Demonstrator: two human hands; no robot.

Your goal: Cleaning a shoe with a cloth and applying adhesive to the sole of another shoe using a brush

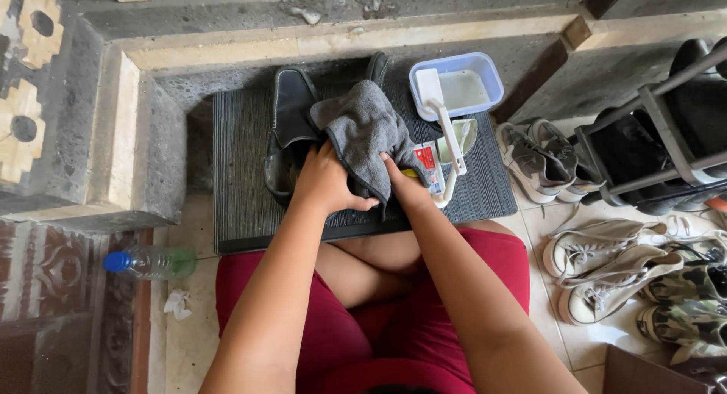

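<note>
On the dark ribbed floor mat point(242, 174) in front of the seated person's crossed legs lies a black leather slip-on shoe point(286, 121), and both hands work a grey microfibre cloth point(363, 129) against it. The step in hand looks like wiping or buffing the shoe. The left hand point(324, 183) presses down at the shoe's opening, its grip closed on the lower fold of the cloth, thumb tucked under. The right hand point(405, 183) reaches in from the right with its grip closed on the cloth's edge, fingers partly hidden beneath it. Both forearms stretch forward, wrists bent down. A next stroke would call for holding the shoe steady while the cloth slides over the leather. Just beside the right hand lie a white long-handled brush point(447, 136) and a blue-rimmed plastic tub point(491, 83).
</note>
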